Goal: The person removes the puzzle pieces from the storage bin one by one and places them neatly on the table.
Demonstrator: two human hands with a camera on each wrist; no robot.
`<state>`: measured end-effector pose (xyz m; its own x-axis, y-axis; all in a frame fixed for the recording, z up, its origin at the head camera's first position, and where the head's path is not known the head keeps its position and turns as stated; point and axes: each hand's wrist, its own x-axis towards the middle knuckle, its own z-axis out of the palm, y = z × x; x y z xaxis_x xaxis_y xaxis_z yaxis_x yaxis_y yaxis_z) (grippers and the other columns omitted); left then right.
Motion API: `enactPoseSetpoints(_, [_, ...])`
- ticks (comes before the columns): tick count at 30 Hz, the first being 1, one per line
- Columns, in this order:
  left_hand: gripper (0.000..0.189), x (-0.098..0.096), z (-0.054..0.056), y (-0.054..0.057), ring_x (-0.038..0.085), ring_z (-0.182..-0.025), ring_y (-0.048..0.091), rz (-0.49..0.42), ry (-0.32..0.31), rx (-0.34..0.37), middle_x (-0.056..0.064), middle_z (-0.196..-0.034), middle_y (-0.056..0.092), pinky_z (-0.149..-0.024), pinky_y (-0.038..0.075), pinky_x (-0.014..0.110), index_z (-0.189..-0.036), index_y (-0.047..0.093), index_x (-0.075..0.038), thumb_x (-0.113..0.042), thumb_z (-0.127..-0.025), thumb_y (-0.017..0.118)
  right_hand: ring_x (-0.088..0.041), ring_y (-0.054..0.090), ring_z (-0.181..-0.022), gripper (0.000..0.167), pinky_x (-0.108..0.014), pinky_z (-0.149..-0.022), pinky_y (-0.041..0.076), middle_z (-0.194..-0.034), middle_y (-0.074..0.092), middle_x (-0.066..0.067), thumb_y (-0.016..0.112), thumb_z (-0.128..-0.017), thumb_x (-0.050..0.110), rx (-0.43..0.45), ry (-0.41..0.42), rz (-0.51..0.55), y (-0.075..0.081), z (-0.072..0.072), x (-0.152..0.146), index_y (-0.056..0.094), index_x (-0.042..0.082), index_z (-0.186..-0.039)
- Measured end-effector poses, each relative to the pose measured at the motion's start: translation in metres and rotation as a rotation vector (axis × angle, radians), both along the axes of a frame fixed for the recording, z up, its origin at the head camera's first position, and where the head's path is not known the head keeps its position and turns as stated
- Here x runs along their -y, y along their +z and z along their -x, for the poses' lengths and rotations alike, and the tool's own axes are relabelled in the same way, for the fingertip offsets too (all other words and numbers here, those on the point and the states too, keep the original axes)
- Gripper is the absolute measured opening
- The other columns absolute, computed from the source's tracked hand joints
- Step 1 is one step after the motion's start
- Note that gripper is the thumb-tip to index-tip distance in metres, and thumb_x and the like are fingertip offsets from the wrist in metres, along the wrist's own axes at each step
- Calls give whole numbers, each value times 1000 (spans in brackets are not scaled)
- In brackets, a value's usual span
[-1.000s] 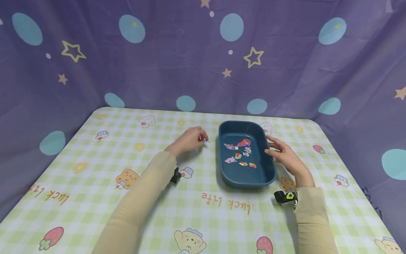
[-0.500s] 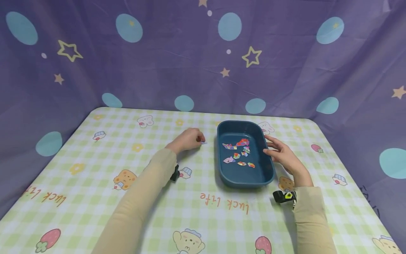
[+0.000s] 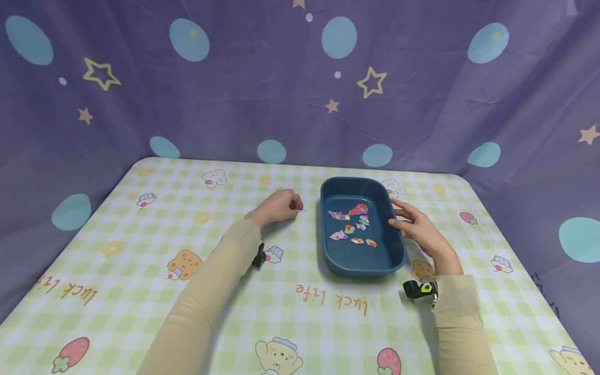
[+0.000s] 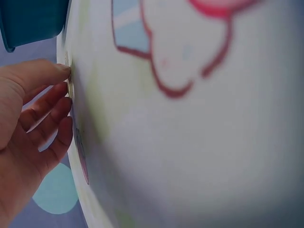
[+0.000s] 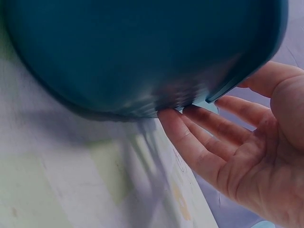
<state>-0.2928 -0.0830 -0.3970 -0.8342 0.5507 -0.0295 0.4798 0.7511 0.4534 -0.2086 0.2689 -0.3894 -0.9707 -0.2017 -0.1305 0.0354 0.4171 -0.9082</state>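
A dark blue plastic bin (image 3: 367, 263) stands right of the table's middle. Scattered over its floor are several small flat colourful pieces, among them a red one (image 3: 359, 209) and a pink one (image 3: 338, 236). My left hand (image 3: 279, 205) is low over the tablecloth left of the bin, pinching a small pale flat piece (image 3: 301, 210) between thumb and fingertips. In the left wrist view that piece (image 4: 70, 81) is seen edge-on, close to the cloth. My right hand (image 3: 420, 230) holds the bin's right side, thumb at the rim and fingers (image 5: 192, 142) against the outer wall.
The table wears a green checked tablecloth (image 3: 225, 323) with printed cartoons. A purple curtain (image 3: 262, 94) with stars and dots hangs close behind and at both sides. A black strap (image 3: 419, 289) sits at the right wrist.
The left fingertips have dipped slightly with the pale piece, which now lies at a different angle. The whole head view has shifted a little; bin and right hand stay in place.
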Motion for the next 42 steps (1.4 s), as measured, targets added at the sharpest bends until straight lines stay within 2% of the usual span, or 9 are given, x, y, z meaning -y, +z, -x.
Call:
enactPoseSetpoints(8, [19,-1,-2,10,17,-90,58,10,7,29,4,-99,61,-81,46,31,-102,66,-10,-13,-83,62,-33,41,-122,64,-26,-77,46,-139,37,-20,55,-90,25,-2,5,-2,1,-1,-1,22,20,-145])
enactPoseSetpoints(14, [21,-12,-9,28,18,-88,58,17,-44,-56,4,-98,60,-80,46,31,-103,65,-10,-16,-83,62,-32,42,-121,65,-33,-82,44,-140,35,-20,54,-91,26,2,10,-15,3,-4,-4,21,21,-146])
enactPoseSetpoints(18, [21,-26,-19,38,17,-88,57,7,-88,-97,2,-98,59,-79,46,30,-103,66,-11,-19,-83,61,-20,48,-109,65,-31,-80,43,-140,35,-20,55,-90,27,8,8,-30,3,-8,-7,20,21,-146])
enactPoseSetpoints(22, [20,-40,-28,44,15,-89,56,-13,-128,-130,-1,-98,59,-78,45,28,-102,66,-13,-19,-84,61,-20,48,-109,66,-31,-80,43,-140,34,-20,55,-90,29,11,6,-29,2,-10,-9,20,22,-146])
enactPoseSetpoints(24, [20,-47,-32,47,15,-90,56,-25,-149,-138,-2,-99,59,-79,45,27,-103,66,-14,-19,-84,61,-25,46,-113,66,-31,-81,43,-141,34,-20,55,-90,29,10,6,-27,2,-10,-8,19,23,-146])
enactPoseSetpoints(29, [21,-69,-45,49,17,-95,59,-41,-234,-142,1,-101,59,-84,45,28,-104,66,-12,-18,-84,61,-29,44,-116,66,-30,-80,43,-141,33,-20,55,-90,29,11,8,-21,2,-8,-7,20,23,-146])
enactPoseSetpoints(32, [22,-82,-50,48,15,-97,59,-19,-280,-164,0,-101,59,-85,45,26,-104,66,-13,-20,-85,60,-27,44,-115,66,-30,-80,43,-141,34,-20,55,-90,30,7,9,-22,3,-7,-6,20,23,-146])
enactPoseSetpoints(38, [23,-108,-59,46,10,-97,57,13,-331,-163,-4,-104,59,-85,43,22,-105,66,-16,-22,-84,62,-14,49,-105,66,-27,-77,44,-140,36,-19,56,-90,29,-1,12,-12,4,-4,-4,21,23,-145])
enactPoseSetpoints(42, [25,-122,-63,41,10,-105,55,46,-345,-121,-5,-107,61,-84,44,22,-108,65,-16,-23,-84,62,-14,49,-105,65,-28,-78,44,-140,35,-19,55,-90,29,-2,28,-2,4,-3,-2,21,22,-146])
